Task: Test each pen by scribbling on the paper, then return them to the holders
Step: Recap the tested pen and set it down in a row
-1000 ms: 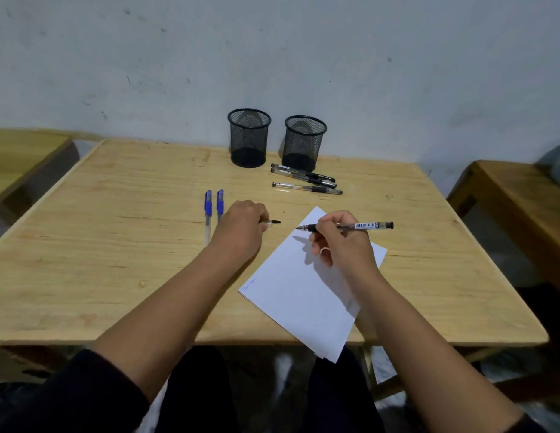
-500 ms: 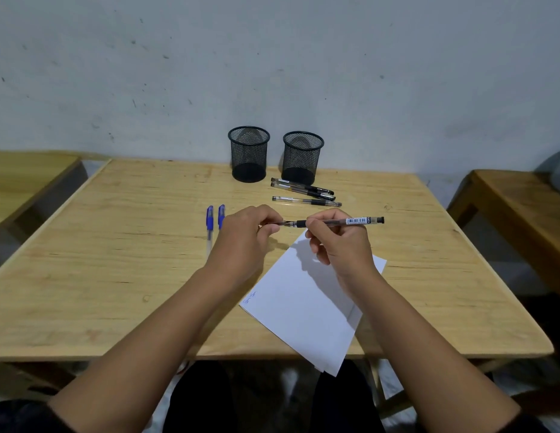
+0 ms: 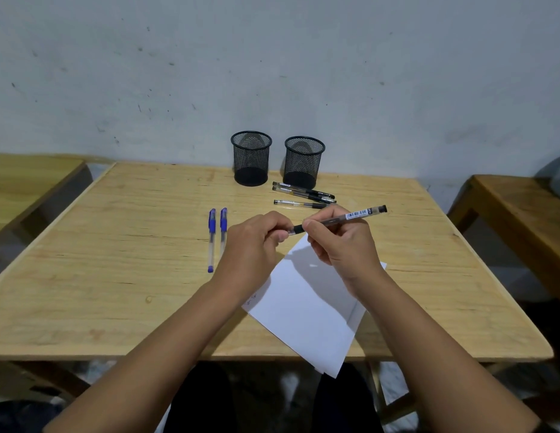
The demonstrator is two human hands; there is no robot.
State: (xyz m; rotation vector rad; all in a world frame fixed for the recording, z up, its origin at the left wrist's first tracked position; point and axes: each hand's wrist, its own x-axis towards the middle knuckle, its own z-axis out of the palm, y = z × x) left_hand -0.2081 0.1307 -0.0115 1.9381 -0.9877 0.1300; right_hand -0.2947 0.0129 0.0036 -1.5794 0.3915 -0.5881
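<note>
In the head view, the right hand (image 3: 344, 245) grips a black pen (image 3: 338, 218) above the paper (image 3: 307, 310) while the left hand (image 3: 257, 245) pinches its tip end, likely fitting the cap. Next, this pen likely goes to a holder (image 3: 302, 162) standing on the worktop (image 3: 116, 245).

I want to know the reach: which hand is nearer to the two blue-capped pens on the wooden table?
Left. The left hand is just right of the two blue-capped pens; the right hand is farther right, over the white paper.
</note>
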